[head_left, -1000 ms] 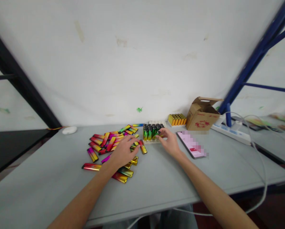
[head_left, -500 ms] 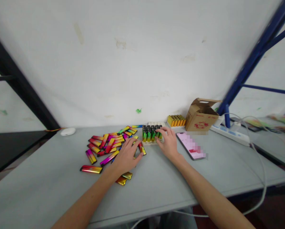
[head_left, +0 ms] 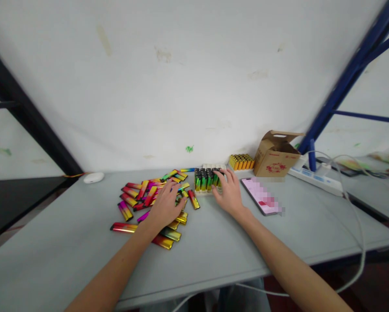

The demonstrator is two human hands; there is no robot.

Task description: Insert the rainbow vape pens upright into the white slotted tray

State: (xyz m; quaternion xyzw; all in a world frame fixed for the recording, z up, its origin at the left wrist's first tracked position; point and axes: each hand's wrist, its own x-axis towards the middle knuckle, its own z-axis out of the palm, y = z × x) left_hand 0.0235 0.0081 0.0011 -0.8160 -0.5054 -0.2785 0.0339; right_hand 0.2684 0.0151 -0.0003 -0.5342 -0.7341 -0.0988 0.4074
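My left hand (head_left: 165, 206) lies over a loose pile of shiny, flat lighters (head_left: 150, 197) in red, yellow and purple. Its fingers are apart, and some of the pile is hidden under it. To the right, a white tray (head_left: 209, 193) holds upright rows of green lighters with black tops (head_left: 203, 180). My right hand (head_left: 228, 193) curls round the right end of these rows, thumb low at the front and fingers at the tops. One red and yellow lighter (head_left: 194, 199) lies apart between the pile and the tray.
A block of yellow upright pieces (head_left: 241, 162) stands by the wall, beside an open cardboard box (head_left: 275, 158). A phone (head_left: 261, 195) lies right of my right hand. Farther right are a white power strip (head_left: 316, 180) and cables. A white oval object (head_left: 93, 177) sits at the far left.
My left hand has moved left and slightly back over the pile, uncovering lighters near its right side and front. My right hand has stayed at the tray.
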